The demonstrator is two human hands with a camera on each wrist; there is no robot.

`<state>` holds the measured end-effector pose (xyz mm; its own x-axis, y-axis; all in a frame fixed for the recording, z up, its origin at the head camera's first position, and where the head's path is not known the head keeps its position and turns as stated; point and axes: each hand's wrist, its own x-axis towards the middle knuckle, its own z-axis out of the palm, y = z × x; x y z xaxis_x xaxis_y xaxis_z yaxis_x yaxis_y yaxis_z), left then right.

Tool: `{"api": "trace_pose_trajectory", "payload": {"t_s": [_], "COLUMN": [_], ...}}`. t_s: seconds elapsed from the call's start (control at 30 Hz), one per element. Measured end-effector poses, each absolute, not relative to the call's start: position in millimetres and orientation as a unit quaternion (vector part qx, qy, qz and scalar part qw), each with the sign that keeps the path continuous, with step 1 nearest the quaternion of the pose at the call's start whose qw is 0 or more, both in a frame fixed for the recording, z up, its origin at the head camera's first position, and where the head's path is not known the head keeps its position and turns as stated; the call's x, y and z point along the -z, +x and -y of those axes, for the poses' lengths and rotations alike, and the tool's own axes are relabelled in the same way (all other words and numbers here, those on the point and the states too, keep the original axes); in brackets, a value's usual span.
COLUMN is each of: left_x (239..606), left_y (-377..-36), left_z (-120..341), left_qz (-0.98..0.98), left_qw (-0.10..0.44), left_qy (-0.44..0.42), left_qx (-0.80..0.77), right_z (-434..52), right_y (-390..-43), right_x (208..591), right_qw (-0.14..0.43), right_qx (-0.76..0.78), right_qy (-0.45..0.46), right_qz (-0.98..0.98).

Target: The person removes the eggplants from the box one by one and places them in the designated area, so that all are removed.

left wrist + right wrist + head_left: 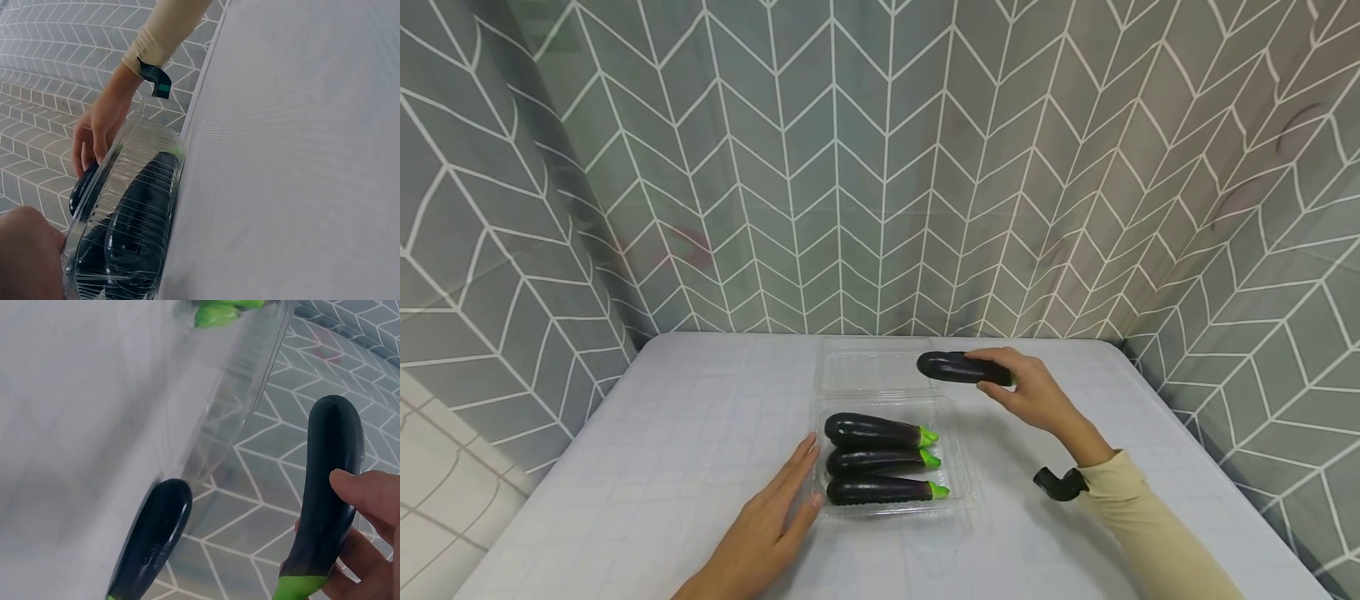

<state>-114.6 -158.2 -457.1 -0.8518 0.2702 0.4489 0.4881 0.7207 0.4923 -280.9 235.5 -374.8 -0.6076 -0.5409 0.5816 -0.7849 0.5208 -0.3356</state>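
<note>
Glossy eggplant [961, 367], clear plastic tray [958, 487]

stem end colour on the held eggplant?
Bright green, on the eggplant in the right hand; right wrist view.

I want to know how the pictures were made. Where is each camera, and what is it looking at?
Head: on the person's head, looking down at the table; both hands show.
Left wrist: low beside the clear tray; left hand and right hand show.
Right wrist: behind the right hand's fingers, which hold an eggplant.
All views show the tray.

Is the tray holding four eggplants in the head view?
No, the tray holds three eggplants; a fourth eggplant is held above it by the right hand.
</note>
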Motion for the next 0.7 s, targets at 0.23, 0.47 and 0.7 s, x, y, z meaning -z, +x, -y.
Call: {"api": "trace_pose_trajectory", "payload": {"t_s": [0.23, 0.47, 0.7], "left_x": [458, 457, 458], "left_y": [-115, -115, -115], "left_z": [158, 159, 159], "left_qz": [0.91, 0.914, 0.909], "left_qw": [0.178, 0.166, 0.183], "left_qy": [-0.213, -0.201, -0.211], "left_qx": [0.308, 0.312, 0.31], "right_z": [-242, -245, -249], "right_y": [-289, -297, -305], "right_x": [380, 381, 383], "right_qw": [0.205, 0.206, 0.2], "right_qx": [-0.291, -0.29, -0.288], "right_qy": [0.378, 0.375, 0.356], "right_qz": [0.855, 0.856, 0.866]}}
